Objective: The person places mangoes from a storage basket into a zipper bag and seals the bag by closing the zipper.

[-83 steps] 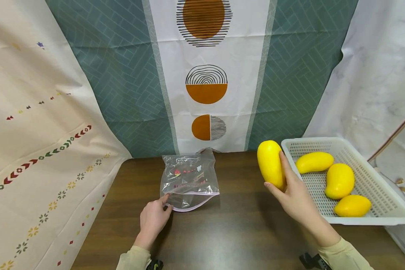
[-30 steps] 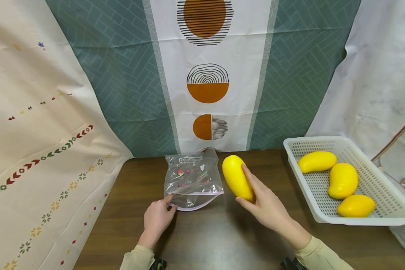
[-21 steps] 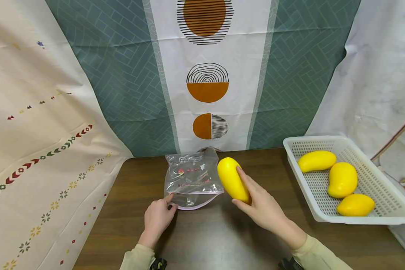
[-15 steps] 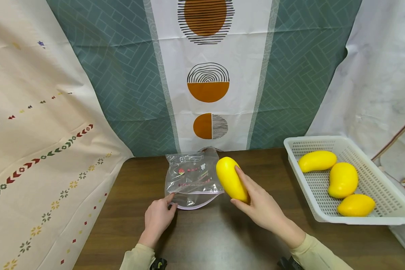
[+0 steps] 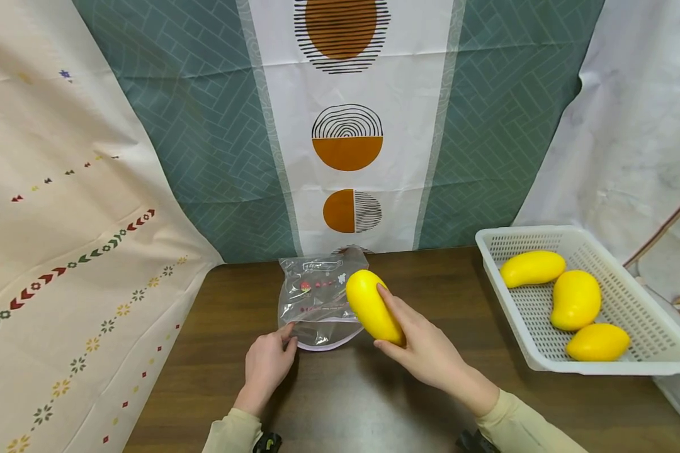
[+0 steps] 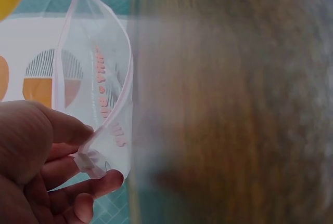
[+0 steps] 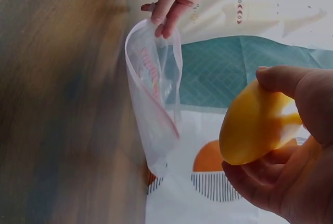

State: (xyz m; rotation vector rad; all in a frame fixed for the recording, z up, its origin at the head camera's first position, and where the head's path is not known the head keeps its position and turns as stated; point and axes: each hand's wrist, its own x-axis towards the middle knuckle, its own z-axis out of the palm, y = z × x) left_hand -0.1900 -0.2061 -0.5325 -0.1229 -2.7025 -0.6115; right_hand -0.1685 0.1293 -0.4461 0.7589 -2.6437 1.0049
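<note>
A clear zip bag point(image 5: 317, 302) with red print lies on the brown table, its mouth parted toward me. My left hand point(image 5: 267, 365) pinches the left corner of that mouth between thumb and fingers; the left wrist view shows the bag's lilac rim point(image 6: 126, 47) spread into a loop. In my right hand point(image 5: 430, 352) is a yellow mango point(image 5: 374, 307), gripped from its right side and tilted. It hangs in front of the bag's right part, apart from the rim in the right wrist view, where the mango point(image 7: 252, 125) sits between thumb and fingers.
On the right stands a white perforated basket point(image 5: 646, 314) holding three more mangoes, one of them point(image 5: 576, 301) in the middle. A patterned curtain point(image 5: 348, 189) hangs behind the table point(image 5: 340, 402), and a cream cloth point(image 5: 90, 283) hangs at the left.
My right hand has carried the mango leftward and a little lower, from beside the basket to in front of the bag's right side. My left hand has kept its pinch on the bag's corner.
</note>
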